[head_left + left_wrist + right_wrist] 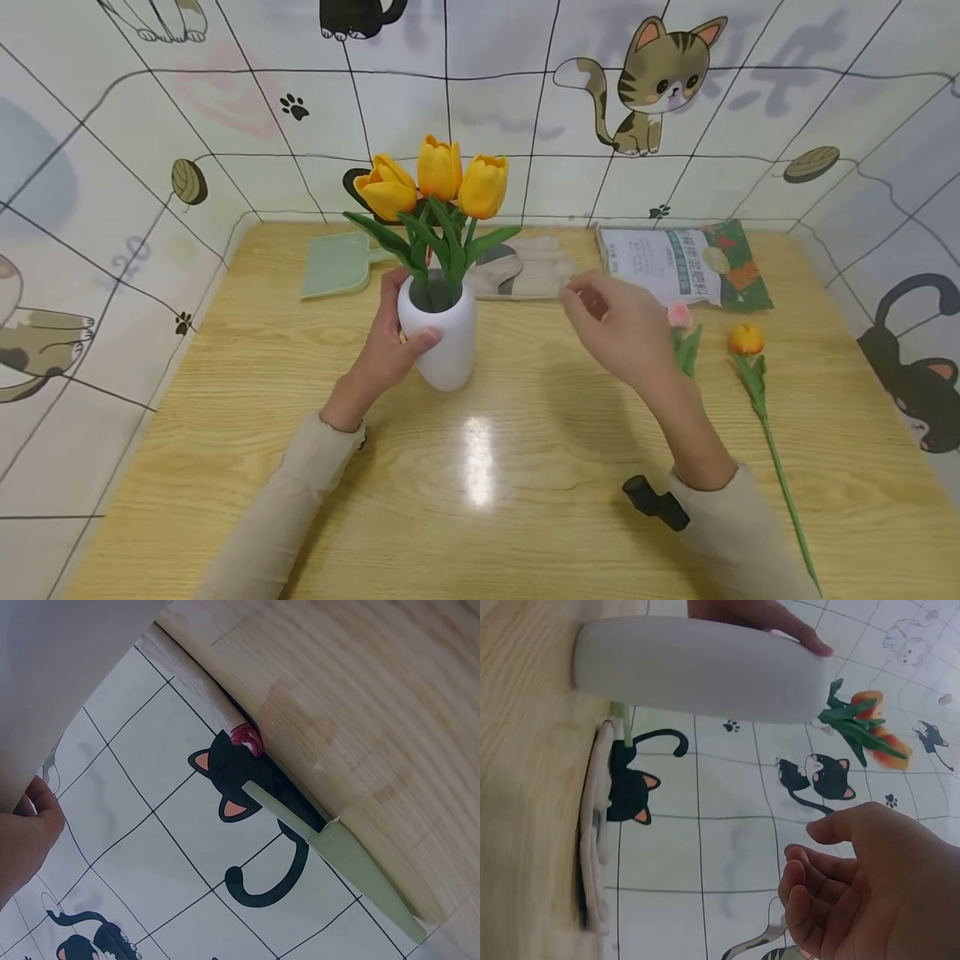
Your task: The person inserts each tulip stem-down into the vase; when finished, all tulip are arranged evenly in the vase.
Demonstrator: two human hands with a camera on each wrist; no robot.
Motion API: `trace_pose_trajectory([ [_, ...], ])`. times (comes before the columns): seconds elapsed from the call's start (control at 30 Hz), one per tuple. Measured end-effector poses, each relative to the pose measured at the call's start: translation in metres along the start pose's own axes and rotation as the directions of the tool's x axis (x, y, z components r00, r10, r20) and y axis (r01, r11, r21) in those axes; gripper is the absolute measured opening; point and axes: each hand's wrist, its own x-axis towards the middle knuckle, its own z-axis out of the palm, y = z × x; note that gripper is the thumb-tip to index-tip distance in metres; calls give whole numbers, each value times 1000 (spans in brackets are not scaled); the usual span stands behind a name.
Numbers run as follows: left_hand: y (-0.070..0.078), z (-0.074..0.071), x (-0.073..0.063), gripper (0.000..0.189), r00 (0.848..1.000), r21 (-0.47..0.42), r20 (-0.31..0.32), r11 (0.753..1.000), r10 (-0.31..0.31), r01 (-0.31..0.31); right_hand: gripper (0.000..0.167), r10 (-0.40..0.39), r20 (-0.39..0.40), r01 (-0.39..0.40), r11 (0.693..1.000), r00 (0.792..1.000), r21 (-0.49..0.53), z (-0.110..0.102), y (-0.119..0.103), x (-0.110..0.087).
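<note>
My left hand (386,346) grips a white vase (450,346) round its side, thumb across the front. The vase is upright near the middle of the wooden table and holds three yellow tulips (438,171) with green leaves. To the right of it my right hand (626,333) hovers in the air, its fingers loosely curled around nothing. Seen from the right wrist, the right hand (870,892) stays apart from the vase (697,671), and the left hand's fingers show behind it. In the left wrist view the vase (60,675) fills the upper left corner.
A pale green dustpan (333,265) lies at the back left. Light work gloves (536,267) lie behind the vase, and a printed bag (675,262) is at the back right. A pink tulip (679,315) and an orange-yellow tulip (746,340) lie on the right side.
</note>
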Motion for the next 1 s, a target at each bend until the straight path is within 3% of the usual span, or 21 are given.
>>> trace_pose_trajectory([
  [0.33, 1, 1, -2, 104, 1000, 1, 1, 1000, -5, 5, 41, 160, 29, -155, 977, 987, -144, -32, 64, -28],
  [0.63, -2, 2, 1, 108, 1000, 25, 15, 1000, -13, 12, 43, 254, 55, -235, 942, 966, -239, -56, 123, -63],
  [0.87, -2, 2, 1, 106, 1000, 25, -9, 1000, -5, 5, 39, 264, 71, -232, 927, 962, -296, -60, 151, -78],
  [1.0, -2, 1, 0, 106, 1000, 29, -4, 1000, -10, 10, 41, 284, 119, -237, 922, 951, -308, -59, 161, -84],
])
